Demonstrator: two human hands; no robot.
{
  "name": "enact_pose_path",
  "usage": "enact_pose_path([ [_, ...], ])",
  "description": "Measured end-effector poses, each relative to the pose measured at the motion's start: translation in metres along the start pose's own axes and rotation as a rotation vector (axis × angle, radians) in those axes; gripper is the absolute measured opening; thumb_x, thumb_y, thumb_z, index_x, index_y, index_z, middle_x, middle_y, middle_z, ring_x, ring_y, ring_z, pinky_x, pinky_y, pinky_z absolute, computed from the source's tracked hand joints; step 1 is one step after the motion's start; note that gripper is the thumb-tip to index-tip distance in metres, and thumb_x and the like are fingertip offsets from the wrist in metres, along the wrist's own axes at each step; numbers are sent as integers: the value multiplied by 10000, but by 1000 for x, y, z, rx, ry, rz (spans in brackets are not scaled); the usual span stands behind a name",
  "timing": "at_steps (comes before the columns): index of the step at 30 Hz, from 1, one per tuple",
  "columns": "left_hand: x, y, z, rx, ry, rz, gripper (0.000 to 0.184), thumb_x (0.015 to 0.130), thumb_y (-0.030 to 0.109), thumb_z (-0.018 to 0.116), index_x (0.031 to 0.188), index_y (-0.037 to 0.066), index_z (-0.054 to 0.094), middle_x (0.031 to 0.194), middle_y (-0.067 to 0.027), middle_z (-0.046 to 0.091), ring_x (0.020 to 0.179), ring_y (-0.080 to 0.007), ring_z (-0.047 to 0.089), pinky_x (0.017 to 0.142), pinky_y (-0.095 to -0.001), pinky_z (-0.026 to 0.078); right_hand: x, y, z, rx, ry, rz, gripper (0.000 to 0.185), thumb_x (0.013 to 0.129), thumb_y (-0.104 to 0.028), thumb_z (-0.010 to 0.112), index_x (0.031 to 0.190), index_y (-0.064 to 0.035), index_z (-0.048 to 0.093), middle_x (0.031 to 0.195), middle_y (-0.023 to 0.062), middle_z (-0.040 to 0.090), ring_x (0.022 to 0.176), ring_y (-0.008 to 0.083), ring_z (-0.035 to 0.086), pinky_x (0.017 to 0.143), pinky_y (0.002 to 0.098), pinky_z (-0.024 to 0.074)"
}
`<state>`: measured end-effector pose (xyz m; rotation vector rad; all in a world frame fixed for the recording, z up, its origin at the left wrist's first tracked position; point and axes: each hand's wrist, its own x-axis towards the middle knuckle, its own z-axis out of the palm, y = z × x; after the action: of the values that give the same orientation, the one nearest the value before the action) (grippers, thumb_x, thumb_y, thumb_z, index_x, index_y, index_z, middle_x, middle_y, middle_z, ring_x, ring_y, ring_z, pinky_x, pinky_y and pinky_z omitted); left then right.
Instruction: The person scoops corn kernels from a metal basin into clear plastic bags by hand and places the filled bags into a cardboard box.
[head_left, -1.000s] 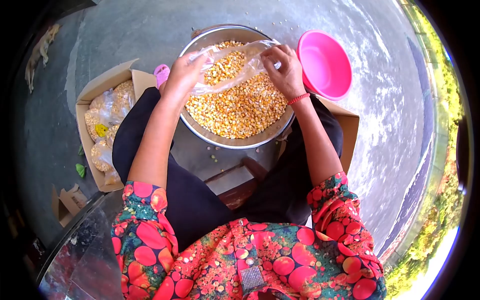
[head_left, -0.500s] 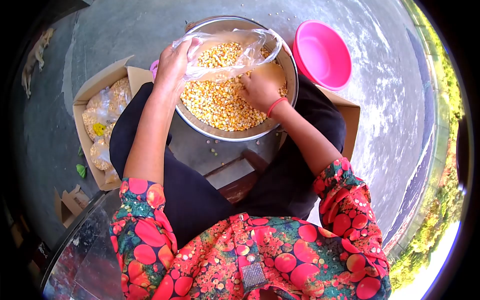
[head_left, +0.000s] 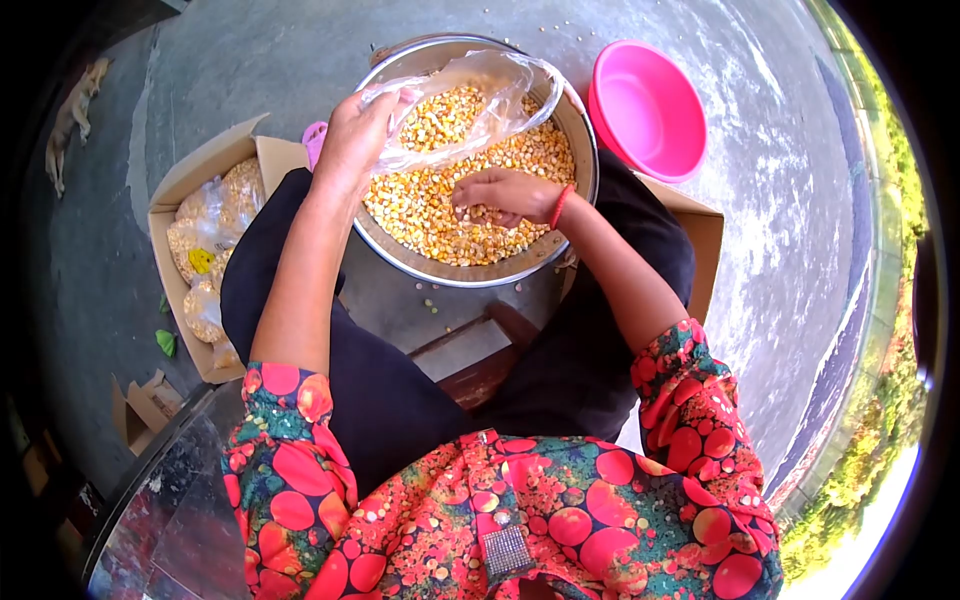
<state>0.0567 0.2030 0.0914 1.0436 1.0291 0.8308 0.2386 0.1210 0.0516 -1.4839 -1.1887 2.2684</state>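
Observation:
A round metal pot (head_left: pixel 470 277) full of yellow and white corn kernels (head_left: pixel 425 230) sits between my knees. My left hand (head_left: pixel 358 140) is closed on the edge of a clear plastic bag (head_left: pixel 490 78), whose mouth spreads open above the kernels. Kernels show through and behind the film. Just below the bag, my right hand (head_left: pixel 508 196), with a red band at the wrist, is low over the corn. Its fingers are curled round some kernels, partly hidden under the palm.
To the left stands a cardboard box (head_left: pixel 165 262) with several bags of corn. A pink basin (head_left: pixel 650 112) lies beyond my right knee, above another carton (head_left: pixel 707 255). A dog (head_left: pixel 75 120) lies at the far left. Stray kernels dot the floor.
My right hand has shifted left and towards me, away from the pot's right side, and its fingers now curl round kernels. My left hand still grips the bag, almost unmoved.

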Motion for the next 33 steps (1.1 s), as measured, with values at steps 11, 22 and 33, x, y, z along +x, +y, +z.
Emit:
enact_pose_path([
  [11,-3,-1,7,98,7,-6,165,830,205,579,866,59,646,615,72,416,562,-25,360,513,-190,276,-19,-36,-24,490,92,-446,228,903,-220,417,924,-36,549,684,23,484,421,32,271,366,165,202],
  [22,-3,-5,5,114,-68,-47,225,830,143,544,1001,11,610,762,11,571,639,-39,484,559,-188,372,21,-39,-14,754,518,-517,286,937,-215,382,1051,6,524,847,78,570,670,124,527,604,251,478],
  [33,-2,-5,4,18,-20,-29,228,858,165,532,992,-5,603,834,-22,603,721,-68,540,619,-207,418,17,-40,-6,462,431,-620,282,914,-240,446,1025,-21,584,967,54,602,921,107,551,753,219,435],
])
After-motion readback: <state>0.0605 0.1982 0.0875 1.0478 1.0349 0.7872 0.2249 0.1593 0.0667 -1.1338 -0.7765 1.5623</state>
